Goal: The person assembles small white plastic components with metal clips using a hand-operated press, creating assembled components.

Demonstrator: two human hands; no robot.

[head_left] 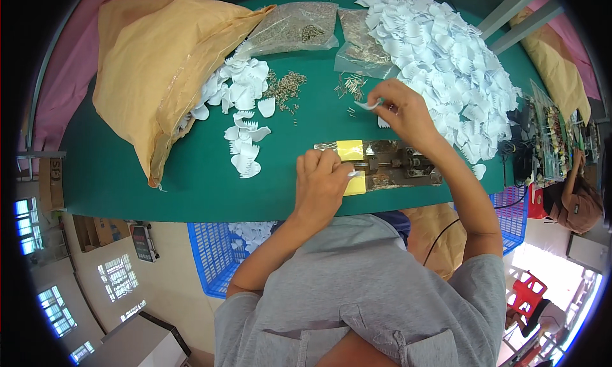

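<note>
On a green table, a metal jig (386,165) with yellow blocks lies right in front of me. My left hand (320,183) rests at its left end, closed, with a bit of a white toothed claw-clip half showing at the fingertips by the lower yellow block (355,183). Raised above the table beyond the jig, my right hand (403,109) pinches another white claw-clip half (366,106). Just past that hand are thin metal pins (352,85). A heap of small springs (287,86) sits farther left.
A big pile of white clip halves (440,55) covers the far right. At left, a yellow sack (166,61) spills more pieces (242,83). Clear bags of metal parts (296,26) lie at the back. Blue baskets (213,252) stand below the table edge. Another person (577,198) sits far right.
</note>
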